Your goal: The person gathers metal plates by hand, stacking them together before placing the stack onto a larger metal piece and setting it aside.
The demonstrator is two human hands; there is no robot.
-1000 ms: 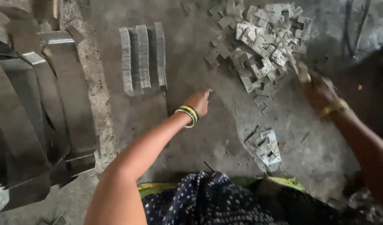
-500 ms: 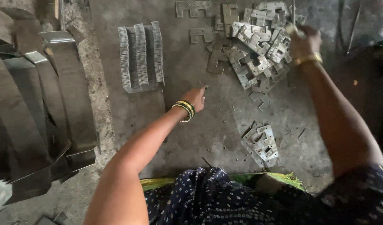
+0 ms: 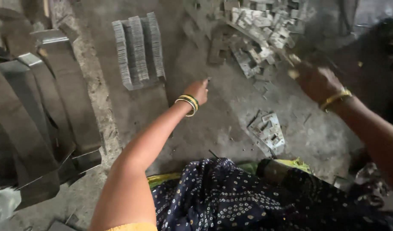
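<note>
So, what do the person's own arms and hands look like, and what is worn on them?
Both arms are bare, with no gloves on the hands. The left hand has a stack of thin bangles at the wrist, yellow and dark green. The right hand, blurred, has a gold-coloured bangle at its wrist. A yellow sleeve edge shows at the left upper arm.

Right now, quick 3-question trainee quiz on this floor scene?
1. True or false: the left hand rests on the floor near the neat stack of metal plates.
2. Which is nearest the right hand: A) loose pile of stamped pieces, B) bent metal strips, C) patterned cloth?
3. Which wrists show bangles?

Key: 1 true; 2 A; 3 both.
</note>
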